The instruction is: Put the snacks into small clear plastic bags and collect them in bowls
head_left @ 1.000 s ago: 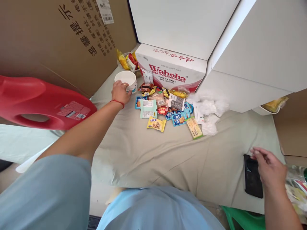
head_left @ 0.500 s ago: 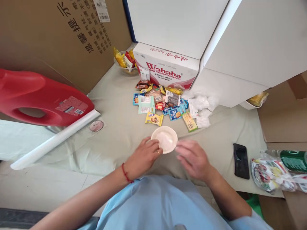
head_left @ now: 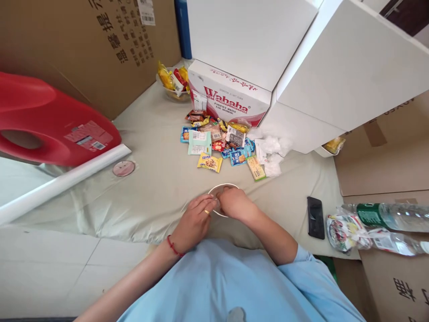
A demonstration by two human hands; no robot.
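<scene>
A small round bowl [head_left: 219, 190] with a pale rim sits near the cloth's front edge, close to my body. At its left side, my left hand [head_left: 197, 220] grips the rim; a ring and a red wrist cord show on it. My right hand [head_left: 237, 203] reaches over the right rim with its fingers curled down into the bowl. Those fingertips are hidden, so whatever they hold cannot be made out. Just beyond the bowl lie a yellow snack packet [head_left: 209, 163] and a yellow-green packet [head_left: 256, 168].
Several more snack packets, including a mint-green one [head_left: 199, 142], lie before a Wahaha water carton [head_left: 231, 96]. Crumpled clear plastic [head_left: 273, 156] is beside them. A red jug [head_left: 56, 120] and white roll [head_left: 67, 183] stand left; a phone [head_left: 315, 218] and bottles [head_left: 398, 216] lie right.
My right hand has moved left from beside the bowl and now dips into it. My left hand stays at the rim. The whole view has shifted a little.
</scene>
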